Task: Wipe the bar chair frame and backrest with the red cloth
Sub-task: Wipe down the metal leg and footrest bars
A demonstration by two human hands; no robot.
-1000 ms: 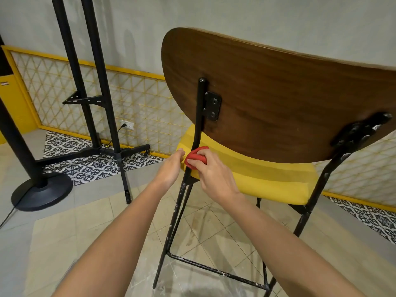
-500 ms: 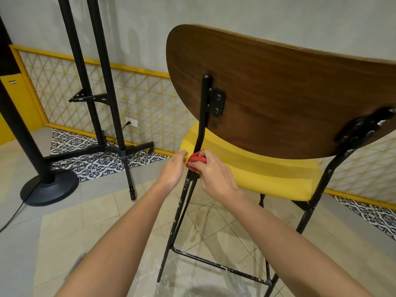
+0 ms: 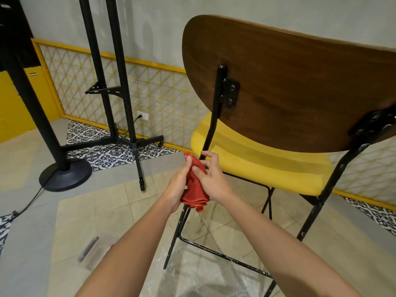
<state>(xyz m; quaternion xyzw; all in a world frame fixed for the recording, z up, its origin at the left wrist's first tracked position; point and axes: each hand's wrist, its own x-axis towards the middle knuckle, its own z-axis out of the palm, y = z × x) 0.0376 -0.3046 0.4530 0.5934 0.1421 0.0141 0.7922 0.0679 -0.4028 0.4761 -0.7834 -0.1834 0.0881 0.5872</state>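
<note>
The bar chair has a brown wooden backrest [image 3: 300, 82], a yellow seat [image 3: 267, 168] and a black metal frame [image 3: 215, 116]. I see it from behind. The red cloth [image 3: 195, 189] hangs loosely between both hands, just in front of the left rear post at seat height. My left hand [image 3: 179, 185] grips the cloth from the left, thumb pinching its top. My right hand [image 3: 211, 176] holds it from the right with curled fingers, the fingertips close to the post. The lower part of the post is hidden behind the cloth and hands.
A black stand [image 3: 120, 86] with floor legs stands at the left by the yellow lattice wall panel [image 3: 150, 91]. A round-based black pole [image 3: 64, 174] with a cable is further left. A small dark object [image 3: 87, 249] lies on the tiled floor.
The cloth was bunched against the chair post under my right hand; now it has come off the post and hangs unfolded between both hands. My left hand has taken hold of it.
</note>
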